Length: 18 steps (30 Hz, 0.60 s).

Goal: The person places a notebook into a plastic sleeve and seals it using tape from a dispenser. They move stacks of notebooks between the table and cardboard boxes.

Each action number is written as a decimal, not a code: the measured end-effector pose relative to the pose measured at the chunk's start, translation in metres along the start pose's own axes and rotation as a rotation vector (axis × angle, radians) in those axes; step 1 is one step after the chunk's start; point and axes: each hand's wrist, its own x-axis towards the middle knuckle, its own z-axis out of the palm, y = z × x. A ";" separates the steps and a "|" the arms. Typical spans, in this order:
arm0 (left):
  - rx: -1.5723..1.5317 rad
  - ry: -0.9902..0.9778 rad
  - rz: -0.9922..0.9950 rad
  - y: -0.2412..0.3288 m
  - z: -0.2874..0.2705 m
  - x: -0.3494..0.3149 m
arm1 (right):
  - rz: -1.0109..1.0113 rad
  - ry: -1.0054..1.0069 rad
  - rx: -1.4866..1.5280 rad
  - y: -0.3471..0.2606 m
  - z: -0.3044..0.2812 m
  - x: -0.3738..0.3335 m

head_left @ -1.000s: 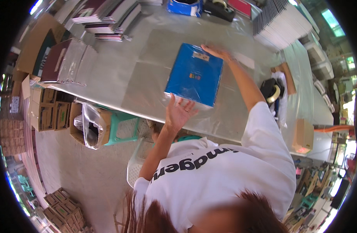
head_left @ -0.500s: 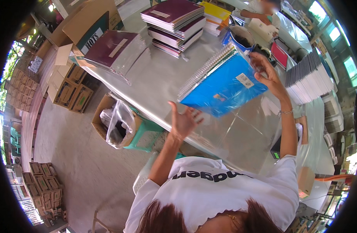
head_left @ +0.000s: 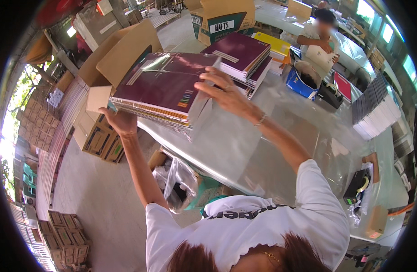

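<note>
A thick stack of maroon notebooks [head_left: 167, 81], partly in clear plastic, lies at the table's left corner, its page edges toward me. My left hand [head_left: 121, 121] grips its near left corner, thumb up along the side and the other fingers hidden by the stack. Over the right end, my right hand [head_left: 226, 93] has its fingers apart and stretched out, with fingertips touching the plastic-covered edge. An open cardboard box [head_left: 127, 59] stands right behind the stack. More maroon notebooks [head_left: 240, 52] are piled just beyond my right hand.
A green-and-brown box [head_left: 222, 22] stands at the back, beside yellow notebooks [head_left: 272, 45]. A blue container [head_left: 303, 82], a tape dispenser [head_left: 332, 94] and a tall pile of notebooks [head_left: 376, 106] are to the right. A co-worker [head_left: 317, 38] handles papers across the table.
The blue spiral notebook in plastic has left my right hand and no longer shows. Both hands have moved left onto the maroon stack. My view has shifted left.
</note>
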 end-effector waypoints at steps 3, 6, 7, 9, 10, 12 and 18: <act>0.049 0.025 -0.092 0.010 -0.032 0.050 | 0.046 0.025 0.042 0.022 0.044 -0.001; 0.430 0.153 -0.198 0.018 -0.068 0.069 | 0.090 -0.081 0.010 0.032 0.069 -0.019; 0.701 0.092 -0.264 0.034 -0.088 0.068 | 0.137 -0.165 0.060 0.021 0.076 -0.015; 0.748 0.084 -0.421 0.040 -0.109 0.065 | 0.204 -0.226 0.136 0.016 0.078 -0.012; 0.741 0.076 -0.437 0.035 -0.113 0.060 | 0.220 -0.231 0.127 0.018 0.074 -0.014; 1.212 0.213 0.099 0.006 -0.084 0.039 | 0.181 -0.170 -0.212 0.029 0.061 -0.026; 1.014 0.003 0.862 -0.067 0.033 -0.071 | 0.592 0.036 -0.748 0.058 0.011 -0.019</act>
